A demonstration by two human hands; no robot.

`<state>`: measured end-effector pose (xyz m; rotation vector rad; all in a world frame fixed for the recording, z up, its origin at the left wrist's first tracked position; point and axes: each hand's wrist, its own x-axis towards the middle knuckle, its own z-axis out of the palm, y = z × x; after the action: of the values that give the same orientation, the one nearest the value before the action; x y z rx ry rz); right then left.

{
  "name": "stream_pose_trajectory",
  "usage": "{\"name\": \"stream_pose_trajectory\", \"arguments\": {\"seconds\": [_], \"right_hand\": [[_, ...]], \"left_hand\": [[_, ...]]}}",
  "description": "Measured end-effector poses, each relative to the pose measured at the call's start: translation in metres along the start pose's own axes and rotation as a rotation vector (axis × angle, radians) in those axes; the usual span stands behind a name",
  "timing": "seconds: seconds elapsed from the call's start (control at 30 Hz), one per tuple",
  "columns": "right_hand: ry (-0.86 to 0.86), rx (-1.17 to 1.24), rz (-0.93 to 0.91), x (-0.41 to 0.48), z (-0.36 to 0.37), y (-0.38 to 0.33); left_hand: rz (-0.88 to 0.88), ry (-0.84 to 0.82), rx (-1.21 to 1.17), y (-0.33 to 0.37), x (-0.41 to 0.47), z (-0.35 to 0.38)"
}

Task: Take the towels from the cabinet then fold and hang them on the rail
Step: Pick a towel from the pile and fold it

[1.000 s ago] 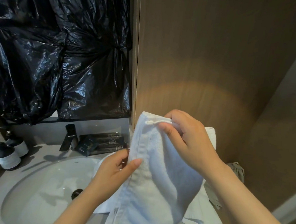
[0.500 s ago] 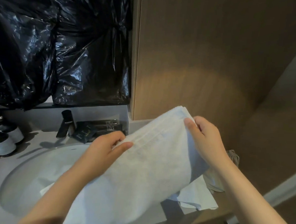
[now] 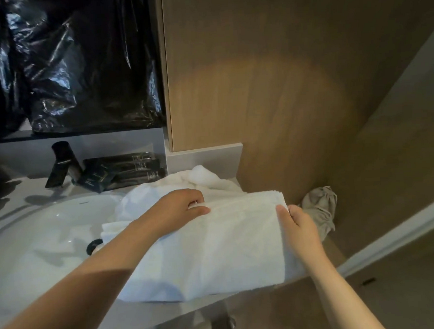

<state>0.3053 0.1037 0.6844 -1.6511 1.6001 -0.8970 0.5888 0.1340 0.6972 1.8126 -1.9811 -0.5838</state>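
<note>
Towel: a white towel [image 3: 220, 247] lies flat in the lower middle of the frame, spread over the counter edge and the right rim of the sink, likely laid there so the hard top can back the fold
Left hand: the left hand [image 3: 178, 209] sits at the towel's far edge, fingers curled and pinching the hem, thumb pointing right; it seems to pin that corner so the cloth stays square
Right hand: the right hand [image 3: 298, 225] clasps the towel's right edge, thumb on top and fingers tucked under, placed to draw the cloth taut or turn it over
Other towels: a crumpled white heap [image 3: 206, 180] waits just behind, touching the flat one
Sink: the white basin [image 3: 39, 239] fills the lower left
Grey cloth: a bunched rag [image 3: 319, 209] sits right of the right hand
Rail: not in view, so hanging looks some way off
</note>
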Motion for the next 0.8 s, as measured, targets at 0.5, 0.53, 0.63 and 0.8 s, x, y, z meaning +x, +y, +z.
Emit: {"name": "stream_pose_trajectory", "arguments": {"seconds": [0.5, 0.53, 0.63, 0.8], "right_hand": [[0.052, -0.237, 0.176, 0.046, 0.047, 0.086], [0.096, -0.242, 0.145, 0.046, 0.048, 0.084], [0.200, -0.288, 0.063, 0.048, 0.050, 0.079], [0.038, -0.476, 0.127, 0.049, 0.054, 0.077]], "left_hand": [[-0.107, 0.142, 0.231, -0.041, -0.030, 0.064], [-0.142, 0.153, 0.230, -0.046, -0.032, 0.064], [-0.235, 0.132, 0.235, -0.056, -0.037, 0.066], [-0.260, 0.218, 0.188, -0.060, -0.040, 0.076]]}}
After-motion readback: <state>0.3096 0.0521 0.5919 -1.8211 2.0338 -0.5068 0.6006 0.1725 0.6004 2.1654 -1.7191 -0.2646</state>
